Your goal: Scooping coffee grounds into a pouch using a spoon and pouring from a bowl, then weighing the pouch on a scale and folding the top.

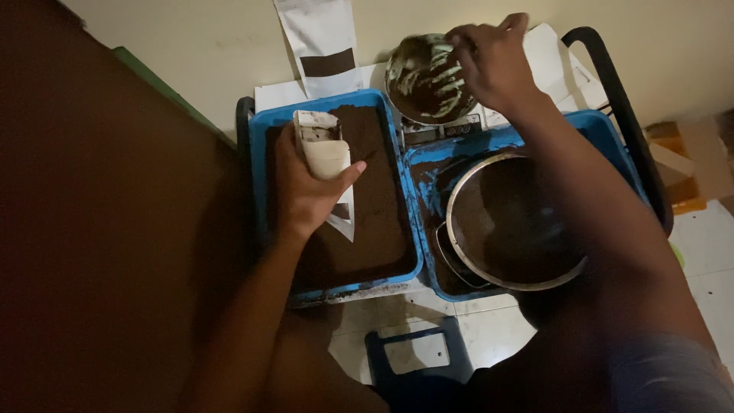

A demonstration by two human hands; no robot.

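Note:
My left hand grips an open white pouch, mouth pointing away from me, above a blue tray filled with dark brown powder. My right hand reaches to the back and rests on the rim of a small green bowl smeared with the same dark powder; the bowl sits on what looks like a small scale. A round metal sieve lies in a second blue tray under my right forearm.
A second white pouch leans against the wall behind the trays. A black curved handle runs along the right side. A blue stool stands on the tiled floor below. A dark brown surface fills the left.

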